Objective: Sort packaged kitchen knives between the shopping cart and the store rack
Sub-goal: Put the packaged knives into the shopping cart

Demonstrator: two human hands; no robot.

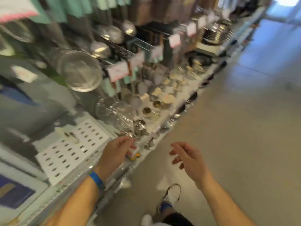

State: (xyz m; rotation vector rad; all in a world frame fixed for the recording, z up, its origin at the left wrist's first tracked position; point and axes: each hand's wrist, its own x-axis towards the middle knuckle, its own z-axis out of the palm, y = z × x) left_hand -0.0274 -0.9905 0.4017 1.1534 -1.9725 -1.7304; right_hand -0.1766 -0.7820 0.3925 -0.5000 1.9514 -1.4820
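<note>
Rack (187,92) runs along the left side from the near left corner to the far right. Its white base shelf meets the floor (236,128) in a slanting front edge. View heavily blurred. Packaged knives cannot be made out on it, and which goods are knives cannot be told. Hanging on the upper rack are round mesh sieves (81,72), steel ladles (101,49) and pale price tags (118,70) on the hook ends. A crowd of small metal cups (162,98) stands on the shelf toward its front edge. Nearer, a white perforated panel (71,150) lies flat. Left hand (117,152) is held over the shelf's front edge, just right of the panel, back up. Its fingers are loosely curled with the thumb apart from them, and no grip shows. A small white-and-yellow item (134,154) sits just beyond its fingertips at the edge; contact cannot be told. A blue wristband (97,178) circles the left wrist. Right hand (189,159) is held over the floor, clear of the rack, fingers spread and relaxed, holding nothing. The two hands are apart and roughly level. A white shoe (171,194) stands on the floor below, between the forearms.
</note>
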